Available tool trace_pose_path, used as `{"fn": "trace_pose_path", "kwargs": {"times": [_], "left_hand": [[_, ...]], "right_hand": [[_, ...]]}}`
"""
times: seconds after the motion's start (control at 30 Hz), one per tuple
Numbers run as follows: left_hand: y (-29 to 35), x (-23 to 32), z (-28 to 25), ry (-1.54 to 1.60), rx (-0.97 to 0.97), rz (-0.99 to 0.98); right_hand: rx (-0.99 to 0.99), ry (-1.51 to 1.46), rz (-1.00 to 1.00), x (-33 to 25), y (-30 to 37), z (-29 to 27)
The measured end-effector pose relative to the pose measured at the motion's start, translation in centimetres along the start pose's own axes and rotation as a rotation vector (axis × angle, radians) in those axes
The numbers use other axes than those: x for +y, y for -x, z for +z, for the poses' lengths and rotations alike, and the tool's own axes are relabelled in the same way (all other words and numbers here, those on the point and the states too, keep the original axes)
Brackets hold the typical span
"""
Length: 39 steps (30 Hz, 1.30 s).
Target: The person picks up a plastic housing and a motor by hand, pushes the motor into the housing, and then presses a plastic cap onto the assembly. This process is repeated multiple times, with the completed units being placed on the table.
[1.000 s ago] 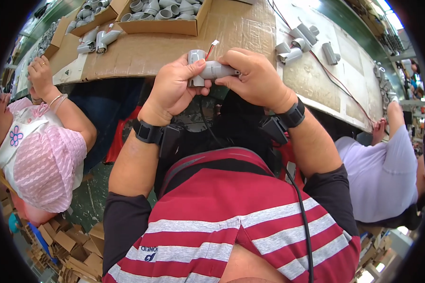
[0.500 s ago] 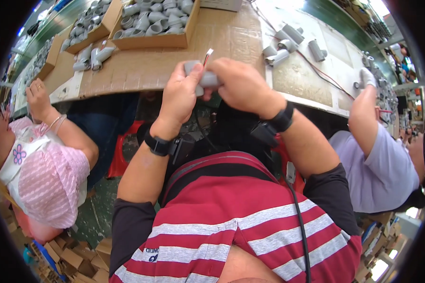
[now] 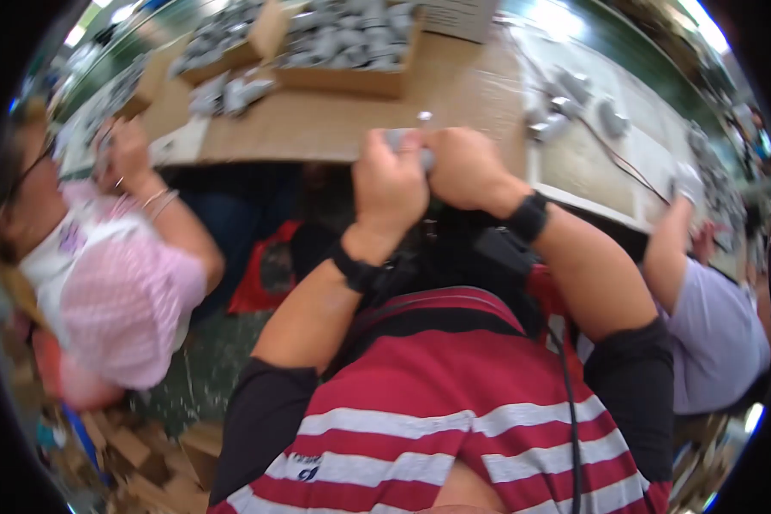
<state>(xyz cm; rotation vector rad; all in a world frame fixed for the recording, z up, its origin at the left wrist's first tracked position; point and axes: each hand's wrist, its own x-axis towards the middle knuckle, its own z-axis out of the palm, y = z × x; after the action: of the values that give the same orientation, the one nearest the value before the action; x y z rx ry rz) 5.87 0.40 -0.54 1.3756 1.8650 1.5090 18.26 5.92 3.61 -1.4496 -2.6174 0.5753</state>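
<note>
Over the table's near edge, my left hand (image 3: 391, 184) is closed around a small grey plastic housing (image 3: 395, 137), rounded like a pipe fitting. My right hand (image 3: 469, 168) is pressed up against it, with its fingers curled round the housing's other end. A pale connector tip (image 3: 424, 116) pokes up between the two hands. Motion blur and my fingers hide most of the housing. Black bands with small dark boxes sit on both wrists.
Beyond my hands stands a cardboard box (image 3: 343, 81) full of grey housings. Loose grey housings (image 3: 231, 92) lie left of it, others (image 3: 565, 107) at right beside a dark cable (image 3: 617, 156). People work on both sides, one with a white-gloved hand (image 3: 687, 183).
The whole view has shifted, so table and hands appear further right, with more blur. My hands have drawn closer together around the housing, and less of it shows.
</note>
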Motion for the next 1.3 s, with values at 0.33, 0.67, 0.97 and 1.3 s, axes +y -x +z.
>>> {"fn": "trace_pose_path", "kwargs": {"times": [0.33,0.67,0.97,1.3], "left_hand": [[-6.4,-5.5,-9.2,0.021,0.169,-0.223],[-19.3,-14.1,-13.7,-0.586,0.362,0.028],[-2.5,-2.7,-2.7,0.121,-0.013,0.012],[-2.0,-3.9,-5.6,1.393,-0.49,-0.703]], "right_hand": [[0.14,-0.422,-0.136,-3.0,-1.4,2.0],[0.7,-0.097,0.175,12.0,2.7,-2.8],[0.636,-0.55,0.134,12.8,3.9,-0.6],[0.355,-0.502,-0.484,-0.4,-3.0,-1.4]]}}
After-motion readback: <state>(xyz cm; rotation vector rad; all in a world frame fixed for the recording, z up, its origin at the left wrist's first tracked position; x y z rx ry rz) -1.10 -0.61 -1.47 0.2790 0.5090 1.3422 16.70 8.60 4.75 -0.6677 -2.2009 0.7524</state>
